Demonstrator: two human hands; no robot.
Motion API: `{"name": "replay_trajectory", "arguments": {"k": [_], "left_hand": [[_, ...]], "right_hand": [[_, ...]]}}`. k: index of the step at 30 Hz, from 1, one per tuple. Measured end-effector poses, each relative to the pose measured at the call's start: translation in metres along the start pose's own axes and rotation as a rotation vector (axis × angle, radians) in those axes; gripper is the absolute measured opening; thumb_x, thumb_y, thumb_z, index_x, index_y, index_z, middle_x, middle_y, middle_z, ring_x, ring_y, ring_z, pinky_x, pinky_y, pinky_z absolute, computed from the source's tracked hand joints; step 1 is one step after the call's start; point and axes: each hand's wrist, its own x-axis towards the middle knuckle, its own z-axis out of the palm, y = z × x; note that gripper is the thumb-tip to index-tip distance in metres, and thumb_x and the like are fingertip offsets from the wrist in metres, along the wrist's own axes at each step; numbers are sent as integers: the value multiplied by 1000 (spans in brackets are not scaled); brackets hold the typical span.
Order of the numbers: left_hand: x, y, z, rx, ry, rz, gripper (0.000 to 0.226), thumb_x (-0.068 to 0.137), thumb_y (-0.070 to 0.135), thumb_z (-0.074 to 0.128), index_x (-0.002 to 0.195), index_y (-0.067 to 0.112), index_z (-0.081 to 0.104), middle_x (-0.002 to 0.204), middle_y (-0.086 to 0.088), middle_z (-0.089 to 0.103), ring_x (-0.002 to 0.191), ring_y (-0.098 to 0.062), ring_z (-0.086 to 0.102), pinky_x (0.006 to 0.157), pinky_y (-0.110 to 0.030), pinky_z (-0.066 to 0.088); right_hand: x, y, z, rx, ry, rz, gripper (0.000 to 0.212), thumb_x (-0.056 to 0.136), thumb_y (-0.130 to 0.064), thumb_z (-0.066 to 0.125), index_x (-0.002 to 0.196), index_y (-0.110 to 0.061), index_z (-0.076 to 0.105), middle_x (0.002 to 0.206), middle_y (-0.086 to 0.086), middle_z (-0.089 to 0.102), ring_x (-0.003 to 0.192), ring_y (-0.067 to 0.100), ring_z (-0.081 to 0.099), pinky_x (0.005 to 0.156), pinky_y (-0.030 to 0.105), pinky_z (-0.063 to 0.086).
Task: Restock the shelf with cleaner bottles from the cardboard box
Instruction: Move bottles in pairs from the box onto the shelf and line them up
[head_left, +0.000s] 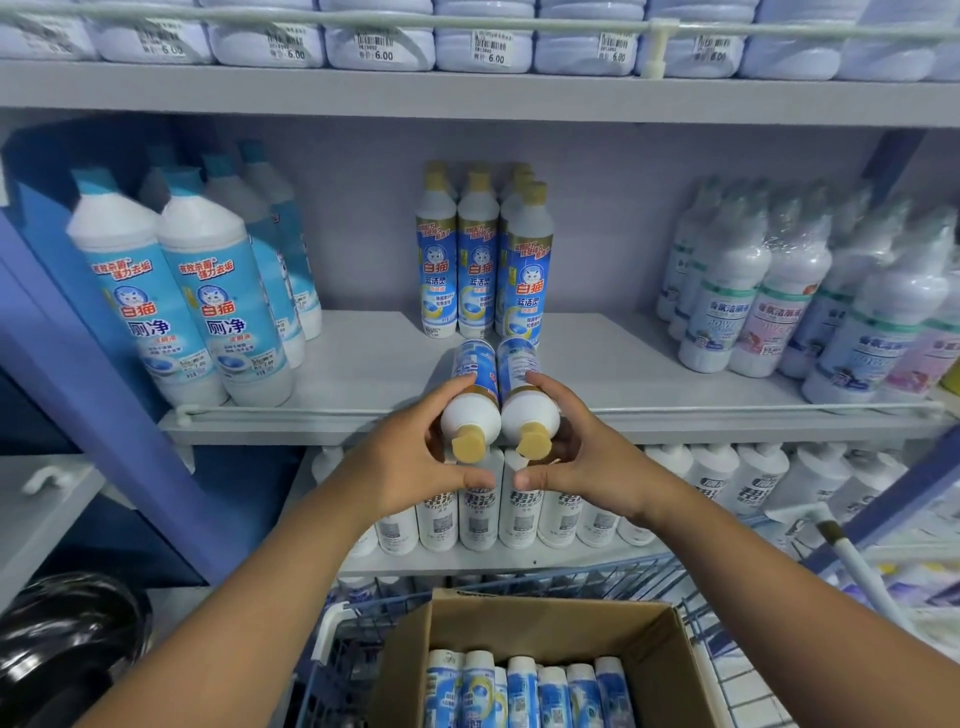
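- Cleaner bottles: left bottle (470, 400) and right bottle (524, 395) lie tipped, caps toward the person, bottoms toward the shelf (363, 364).
- Left hand (415, 457) grips the left bottle; right hand (587, 457) grips the right bottle.

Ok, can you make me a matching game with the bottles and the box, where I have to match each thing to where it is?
Things:
1. bottle in the left hand
2. bottle in the right hand
3. cardboard box
4. big bottles with teal caps

Places:
A. down in the blue wire cart
B. standing at the left end of the middle shelf
C. the left one of the two tilted bottles held at the shelf's front edge
D. the right one of those two tilted bottles

Right pairs: 1-C, 2-D, 3-A, 4-B
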Motion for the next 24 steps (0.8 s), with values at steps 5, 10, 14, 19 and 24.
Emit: {"name": "replay_trajectory", "arguments": {"k": [5, 10, 14, 19, 24], "left_hand": [[2, -2, 8, -25, 114, 93, 88, 56, 40, 93, 135, 46, 54, 119, 14, 68, 105, -3, 68, 90, -18, 54], [13, 9, 1, -96, 180, 127, 80, 51, 48, 90, 125, 46, 61, 108, 16, 72, 99, -1, 68, 87, -17, 53], [31, 37, -14, -115, 301, 140, 57, 53, 67, 78, 105, 50, 65, 96, 26, 72, 89, 6, 66, 77, -13, 50], [60, 69, -32, 148, 411, 54, 68, 63, 94, 43, 81, 33, 66, 73, 12, 68, 74, -10, 65, 61, -32, 49], [92, 85, -46, 294, 446, -77, 73, 79, 88, 35, 78, 21, 63, 85, 4, 62, 80, -17, 59, 68, -33, 44]], "right_hand": [[3, 5, 2, 35, 87, -65, 85, 76, -6, 85, 141, -46, 47, 119, 3, 68, 97, 20, 71, 81, 39, 62], [11, -9, -2, 30, 149, -101, 75, 79, -14, 85, 138, -44, 51, 92, 8, 69, 69, 23, 63, 68, 43, 59], [27, -41, -16, -32, 194, -155, 52, 83, -28, 82, 129, -38, 61, 72, -6, 66, 60, 14, 59, 51, 30, 49], [56, -82, -29, -136, 333, -148, 21, 85, -51, 72, 101, -37, 75, 76, -28, 70, 73, -7, 63, 64, 6, 45], [92, -96, -36, -219, 332, -110, 51, 76, -78, 61, 93, -33, 78, 112, 0, 71, 103, 7, 66, 92, 30, 53]]}}
